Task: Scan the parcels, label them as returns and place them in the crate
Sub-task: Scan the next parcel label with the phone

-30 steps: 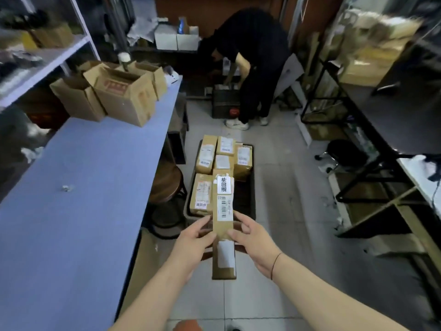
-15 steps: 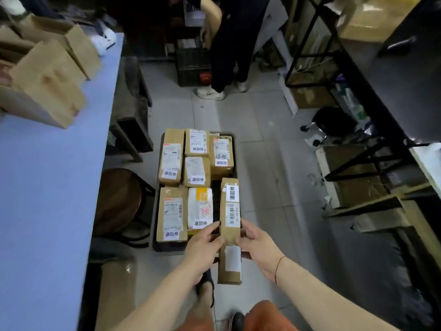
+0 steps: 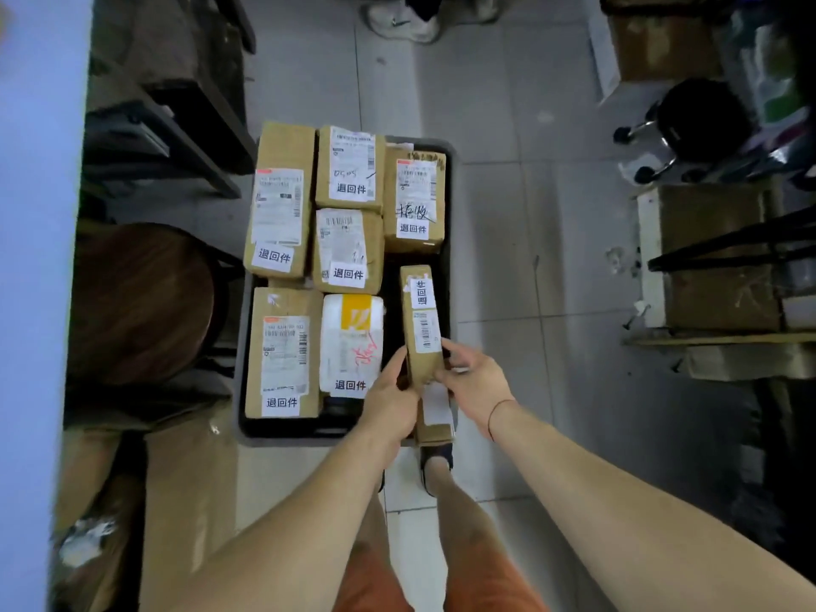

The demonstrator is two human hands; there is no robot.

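A long narrow cardboard parcel [image 3: 423, 320] with a return label and a barcode label is held over the right front part of the black crate [image 3: 282, 430] on the floor. My left hand [image 3: 391, 397] grips its left side and my right hand [image 3: 472, 382] grips its right side, near the parcel's middle. Several labelled brown parcels [image 3: 349, 167] and one white-and-yellow parcel [image 3: 351, 342] lie flat in the crate. The slot under the held parcel looks dark and unfilled.
A blue table [image 3: 31, 258] runs along the left, with a round wooden stool [image 3: 141, 302] beside the crate. Another person's shoes [image 3: 404, 22] stand on the tiles beyond the crate. A black rolling stool [image 3: 697, 121] and wooden frames stand at the right.
The view has tilted down and come closer to the crate. Both hands have carried the long parcel down and forward, over the crate's right front gap.
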